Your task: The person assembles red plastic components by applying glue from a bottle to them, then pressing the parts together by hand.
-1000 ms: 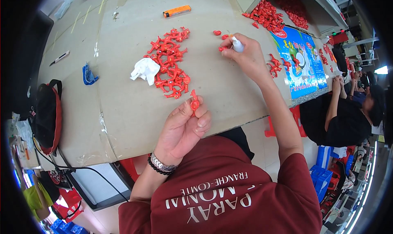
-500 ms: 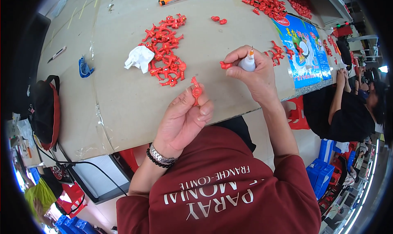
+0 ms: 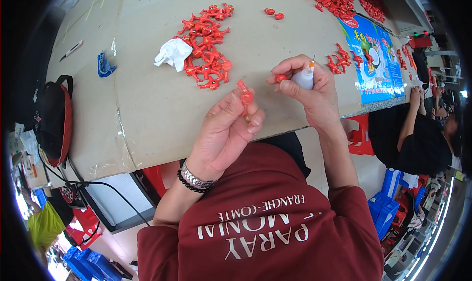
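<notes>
My left hand (image 3: 216, 136) pinches a small red plastic figure piece (image 3: 245, 95) upright between thumb and fingers, its round hollow-looking side towards me. To its right, my right hand (image 3: 319, 96) holds a white squeeze bottle (image 3: 303, 78) with an orange collar and a thin needle tip pointing up. The thumb and forefinger of that same hand also grip a small rounded red piece (image 3: 280, 78). The two red pieces are apart. Beyond my left hand lies a pile of red figures (image 3: 209, 50), with a crumpled white tissue (image 3: 173, 54) against its left side.
Two small red pieces (image 3: 274, 13) lie farther back. More red parts heap up (image 3: 332, 3) at the far right, near a blue printed sheet (image 3: 376, 59). A blue strap-like item (image 3: 104, 65), a pen (image 3: 72, 51) and a black-red bag (image 3: 56, 121) are left. Another person (image 3: 413, 138) sits at right.
The whole view has shifted a little, so the table things appear higher and farther right. The small red piece in my right fingers has turned. Both hands keep their holds.
</notes>
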{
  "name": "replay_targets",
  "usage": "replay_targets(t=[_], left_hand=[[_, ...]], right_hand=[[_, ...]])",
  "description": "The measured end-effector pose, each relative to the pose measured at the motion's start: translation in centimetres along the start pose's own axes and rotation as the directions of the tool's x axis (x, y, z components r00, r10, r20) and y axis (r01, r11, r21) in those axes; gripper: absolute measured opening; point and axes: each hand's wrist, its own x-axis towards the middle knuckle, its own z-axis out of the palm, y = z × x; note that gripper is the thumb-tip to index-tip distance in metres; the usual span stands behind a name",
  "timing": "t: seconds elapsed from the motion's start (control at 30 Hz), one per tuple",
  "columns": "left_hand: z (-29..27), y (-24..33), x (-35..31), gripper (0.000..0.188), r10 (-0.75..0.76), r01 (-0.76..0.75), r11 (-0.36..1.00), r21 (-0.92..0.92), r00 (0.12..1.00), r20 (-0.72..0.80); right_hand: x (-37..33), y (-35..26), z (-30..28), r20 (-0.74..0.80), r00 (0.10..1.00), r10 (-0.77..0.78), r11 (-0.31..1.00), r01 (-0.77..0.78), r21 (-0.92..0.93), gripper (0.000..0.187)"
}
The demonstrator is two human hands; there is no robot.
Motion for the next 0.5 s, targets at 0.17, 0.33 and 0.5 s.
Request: replay_targets(t=[0.17,0.33,0.5], left_hand=[[-0.1,0.0,-0.1,0.022,0.062,-0.059,0.994,0.093,0.998,-0.027],[0.2,0.1,-0.3,0.017,0.047,-0.043,0.994,0.097,0.998,-0.035],[0.0,0.0,-0.4,0.023,0.058,-0.058,0.996,0.064,0.998,-0.002]], right_hand=[[-0.3,0.0,0.9,-0.017,0.999,0.050,0.991,-0.048,0.122,0.017],[-0.3,0.3,1.2,0.009,0.998,0.068,0.976,-0.068,0.209,0.026],[-0.3,0.7,1.2,-0.050,0.998,0.046,0.965,-0.031,0.261,0.030]])
